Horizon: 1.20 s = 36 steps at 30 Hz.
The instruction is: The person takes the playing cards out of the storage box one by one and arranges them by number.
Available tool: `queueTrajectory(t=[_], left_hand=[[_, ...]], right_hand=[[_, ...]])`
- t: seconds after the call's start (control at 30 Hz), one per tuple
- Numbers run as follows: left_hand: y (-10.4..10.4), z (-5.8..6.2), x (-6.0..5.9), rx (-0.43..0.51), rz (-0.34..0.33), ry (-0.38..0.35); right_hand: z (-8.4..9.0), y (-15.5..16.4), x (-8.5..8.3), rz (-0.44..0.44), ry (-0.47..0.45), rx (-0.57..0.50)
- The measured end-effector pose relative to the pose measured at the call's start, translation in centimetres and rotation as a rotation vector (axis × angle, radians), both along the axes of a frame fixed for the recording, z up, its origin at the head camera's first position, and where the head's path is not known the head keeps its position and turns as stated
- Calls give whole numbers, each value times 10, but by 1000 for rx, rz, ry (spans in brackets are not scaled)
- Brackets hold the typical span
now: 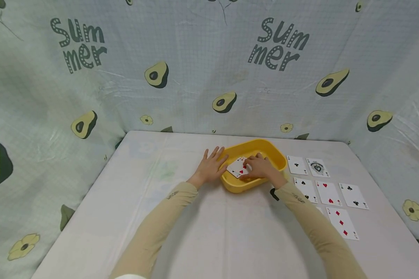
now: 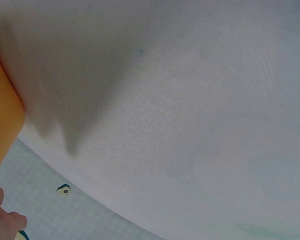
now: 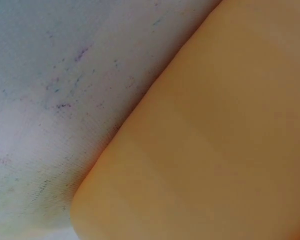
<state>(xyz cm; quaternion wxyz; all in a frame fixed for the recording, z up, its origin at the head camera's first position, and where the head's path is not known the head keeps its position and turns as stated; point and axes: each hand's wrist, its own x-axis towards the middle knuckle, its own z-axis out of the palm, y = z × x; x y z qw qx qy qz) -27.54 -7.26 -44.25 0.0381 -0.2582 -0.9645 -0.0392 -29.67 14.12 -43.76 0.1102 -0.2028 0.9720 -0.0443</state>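
Observation:
A yellow plastic tray (image 1: 235, 188) stands on the table, with several playing cards (image 1: 236, 167) lying face up in its left part. My left hand (image 1: 210, 164) rests against the tray's left end, its fingers spread and straight along the rim. In the left wrist view, the fingertips (image 2: 5, 217) show at the lower left beside the tray's yellow wall (image 2: 2, 115). My right hand (image 1: 260, 167) reaches over the near rim into the tray, fingers bent and thumb at the cards' right side, gripping a card there. The right wrist view shows mostly the tray's outer wall (image 3: 200, 140).
Right of the tray, several playing cards lie face up in rows, among them a three of diamonds (image 1: 342, 223), a two of hearts (image 1: 328, 193) and an ace (image 1: 317, 167). My right sleeve (image 1: 310, 221) partly covers one card. A printed cloth (image 1: 195, 50) hangs behind the table.

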Motion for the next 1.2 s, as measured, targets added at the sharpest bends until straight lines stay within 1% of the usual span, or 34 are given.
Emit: queueTrajectory(t=[0.17,0.3,0.4,0.63,0.8,0.97,1.2], left_hand=[[-1,-1,0,-2,4,-10],[-1,-1,-1,-11,3,5],[0,0,-1,-16,2,12],[0,1,-1,-10,6,-2],[0,1,0,-22,5,1],[-1,1,0,-12,3,1],[-1,1,0,2,0,-6]], right_hand=[[-4,2,-4,-23,-20,-42],[-4,4,-5,-37,-42,-68],[-3,5,-5,-43,-57,-77],[-2,6,-6,-59,-75,-80],[-1,7,-7,-58,-79,-81],[-1,8,-7,-65,-74,-84],[1,9,-6,-69,-46,-63]])
